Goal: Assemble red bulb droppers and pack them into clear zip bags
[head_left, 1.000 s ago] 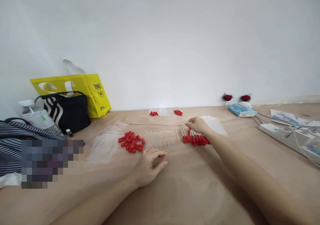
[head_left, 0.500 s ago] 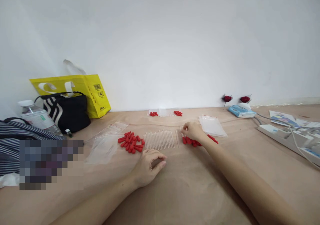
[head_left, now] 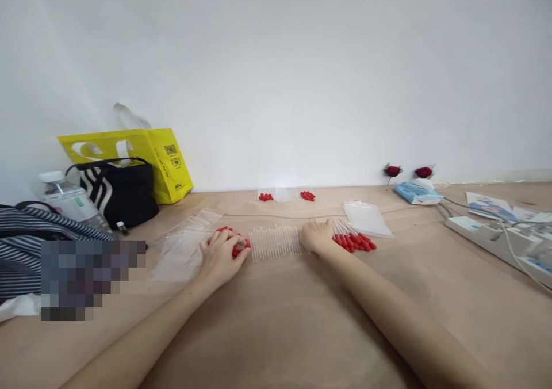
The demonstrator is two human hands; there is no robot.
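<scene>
My left hand [head_left: 223, 255] lies over a loose pile of red rubber bulbs [head_left: 240, 250], thumb and fingers curled around some of them. Beside it, thin clear tubes [head_left: 276, 242] lie side by side in a row. My right hand [head_left: 318, 236] is at the right end of this row with its fingers curled. Its fingertips, and whatever is between them, are hidden from view. Just right of that hand, several tubes capped with red bulbs [head_left: 353, 241] lie fanned out, their bulb ends toward me.
Clear zip bags [head_left: 181, 256] lie at left, another bag [head_left: 367, 218] at right. Two bags at the back hold red-capped pieces [head_left: 307, 195]. A yellow bag [head_left: 176, 170], black pouch [head_left: 129, 193] and bottle [head_left: 71, 199] stand left; a tissue pack [head_left: 417, 192] and power strip [head_left: 495, 239] lie right.
My left hand has moved left and away from me onto the pile of red bulbs. My right hand has shifted left to the tube row, uncovering the red-capped tubes.
</scene>
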